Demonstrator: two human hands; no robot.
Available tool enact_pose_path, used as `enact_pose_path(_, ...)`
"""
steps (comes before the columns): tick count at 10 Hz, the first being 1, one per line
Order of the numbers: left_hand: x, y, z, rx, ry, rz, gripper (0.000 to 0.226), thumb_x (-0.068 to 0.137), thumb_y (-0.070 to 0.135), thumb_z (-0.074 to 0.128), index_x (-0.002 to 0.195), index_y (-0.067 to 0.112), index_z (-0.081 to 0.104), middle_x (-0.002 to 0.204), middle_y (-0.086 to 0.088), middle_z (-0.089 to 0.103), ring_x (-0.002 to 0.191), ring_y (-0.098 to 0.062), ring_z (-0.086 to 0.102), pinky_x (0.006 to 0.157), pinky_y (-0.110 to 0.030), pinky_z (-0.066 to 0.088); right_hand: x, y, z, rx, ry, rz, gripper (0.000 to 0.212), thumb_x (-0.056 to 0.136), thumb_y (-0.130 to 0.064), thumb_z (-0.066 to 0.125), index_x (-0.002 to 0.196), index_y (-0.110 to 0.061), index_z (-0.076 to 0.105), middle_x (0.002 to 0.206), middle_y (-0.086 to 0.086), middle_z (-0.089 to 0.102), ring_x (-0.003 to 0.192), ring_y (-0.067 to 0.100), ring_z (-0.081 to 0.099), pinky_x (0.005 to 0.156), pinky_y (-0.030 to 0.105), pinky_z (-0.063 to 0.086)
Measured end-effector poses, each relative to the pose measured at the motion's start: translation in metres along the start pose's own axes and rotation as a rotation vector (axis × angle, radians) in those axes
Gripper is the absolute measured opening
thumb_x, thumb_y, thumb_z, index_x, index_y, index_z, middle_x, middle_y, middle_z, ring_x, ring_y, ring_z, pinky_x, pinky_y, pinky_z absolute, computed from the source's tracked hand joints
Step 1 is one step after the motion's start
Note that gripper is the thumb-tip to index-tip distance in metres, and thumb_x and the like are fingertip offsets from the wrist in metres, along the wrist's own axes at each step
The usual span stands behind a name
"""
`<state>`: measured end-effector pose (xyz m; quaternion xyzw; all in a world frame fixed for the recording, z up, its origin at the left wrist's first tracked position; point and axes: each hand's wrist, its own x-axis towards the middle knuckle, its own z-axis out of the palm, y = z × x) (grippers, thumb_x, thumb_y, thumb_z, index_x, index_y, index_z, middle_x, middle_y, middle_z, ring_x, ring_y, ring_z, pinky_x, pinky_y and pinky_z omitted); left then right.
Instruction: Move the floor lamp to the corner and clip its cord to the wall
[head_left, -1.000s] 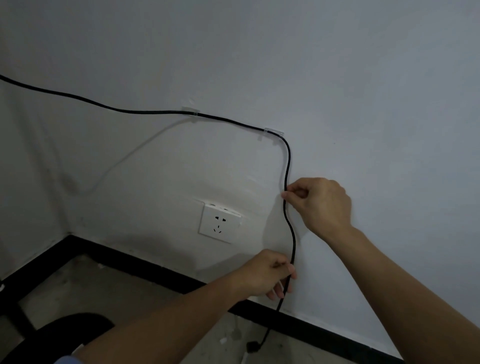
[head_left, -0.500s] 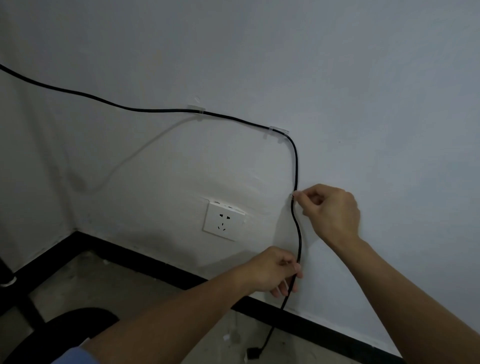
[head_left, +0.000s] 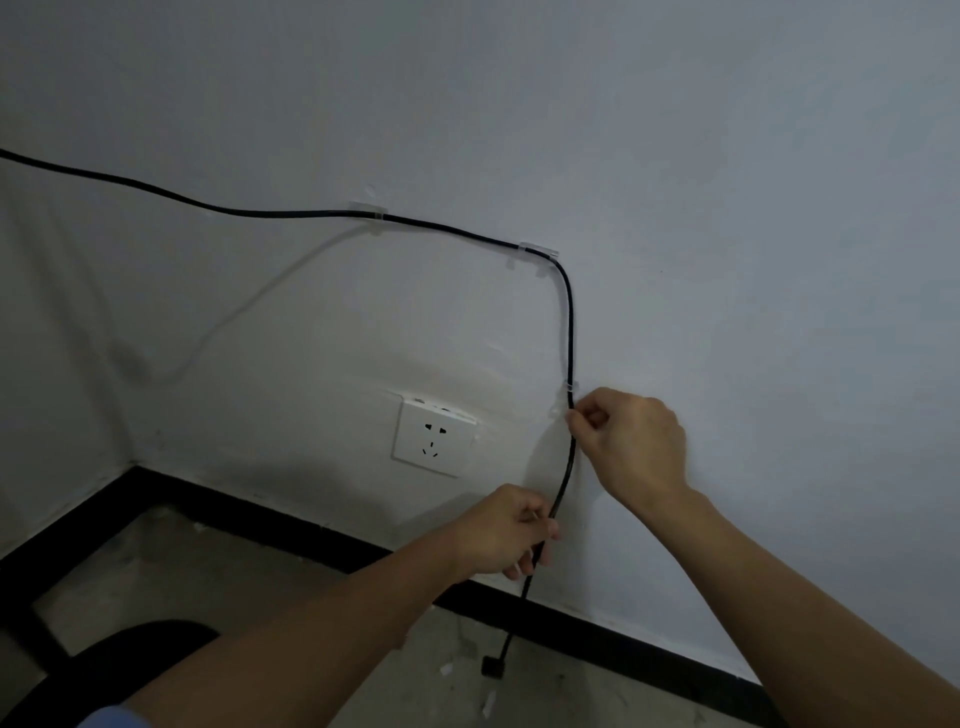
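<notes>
The big white wall (head_left: 675, 156) fills the frame. The black cord (head_left: 570, 322) runs across it from the upper left through two clear clips (head_left: 538, 250), then drops down the middle. The right hand (head_left: 631, 441) pinches the cord by a third clip (head_left: 570, 385). The left hand (head_left: 498, 530), lower down, is closed around it. Best to pull the cord straight and push it in firmly. The plug (head_left: 492, 666) hangs near the floor; the socket (head_left: 434, 438) is empty. No lamp shows.

Both forearms are bare from elbow to wrist, with no watch, ring or glove on the left hand (head_left: 506, 530) or the right hand (head_left: 631, 441). A blue sleeve (head_left: 111, 717) edge shows at the left upper arm.
</notes>
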<state>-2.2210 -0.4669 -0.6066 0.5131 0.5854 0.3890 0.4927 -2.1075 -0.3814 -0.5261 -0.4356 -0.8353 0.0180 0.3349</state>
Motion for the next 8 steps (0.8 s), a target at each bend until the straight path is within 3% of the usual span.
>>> enact_pose_path(3,0.002,-0.018,-0.027,0.081,0.145,-0.04,0.013,0.094,0.016,0.052,0.088,0.006,0.058,0.077,-0.012,0.059,0.052,-0.016,0.051,0.048,-0.025,0.042,0.003,-0.002,0.006,0.213,-0.123,0.07,0.016,0.088,-0.027,0.065,0.079,-0.016,0.074,0.063,-0.004,0.072,0.057,0.014,0.069,0.065,0.037,0.058)
enact_pose_path(4,0.004,-0.021,-0.042,0.175,0.292,-0.003,0.018,0.092,0.019,0.056,0.084,0.004,0.061,0.076,-0.013,0.058,0.056,-0.019,0.053,0.052,-0.027,0.045,0.002,-0.003,0.01,0.258,-0.135,0.109,0.02,0.089,-0.031,0.065,0.077,-0.017,0.07,0.062,-0.004,0.072,0.052,0.008,0.068,0.064,0.037,0.058)
enact_pose_path(5,0.0,-0.018,-0.063,0.427,0.522,0.089,0.025,0.087,0.03,0.06,0.078,0.007,0.066,0.07,-0.004,0.062,0.069,-0.023,0.06,0.067,-0.034,0.051,-0.001,-0.004,0.013,0.263,-0.126,0.096,0.022,0.091,-0.033,0.062,0.075,-0.017,0.068,0.063,-0.006,0.072,0.049,0.006,0.067,0.063,0.037,0.058)
enact_pose_path(6,-0.01,-0.006,-0.084,0.677,0.771,0.117,0.026,0.085,0.039,0.057,0.074,0.016,0.062,0.075,-0.002,0.069,0.076,-0.029,0.064,0.068,-0.036,0.051,-0.001,-0.005,0.009,0.189,-0.149,0.065,0.025,0.092,-0.034,0.06,0.076,-0.017,0.069,0.065,-0.002,0.072,0.056,0.016,0.068,0.064,0.038,0.057)
enact_pose_path(7,-0.013,0.002,-0.102,0.824,0.891,0.202,0.024,0.087,0.038,0.055,0.076,0.017,0.06,0.084,-0.006,0.068,0.079,-0.03,0.063,0.067,-0.037,0.052,0.002,-0.013,-0.003,-0.046,-0.204,0.032,0.039,0.092,-0.045,0.055,0.069,-0.016,0.067,0.064,0.003,0.068,0.064,0.027,0.066,0.058,0.033,0.05)
enact_pose_path(8,-0.011,0.007,-0.111,0.93,0.906,0.21,0.024,0.09,0.036,0.051,0.087,0.013,0.059,0.093,-0.009,0.063,0.084,-0.03,0.061,0.068,-0.039,0.052,0.012,-0.029,-0.025,-0.084,-0.117,0.038,0.054,0.088,-0.06,0.05,0.063,-0.015,0.066,0.059,0.001,0.065,0.062,0.026,0.062,0.055,0.03,0.043)
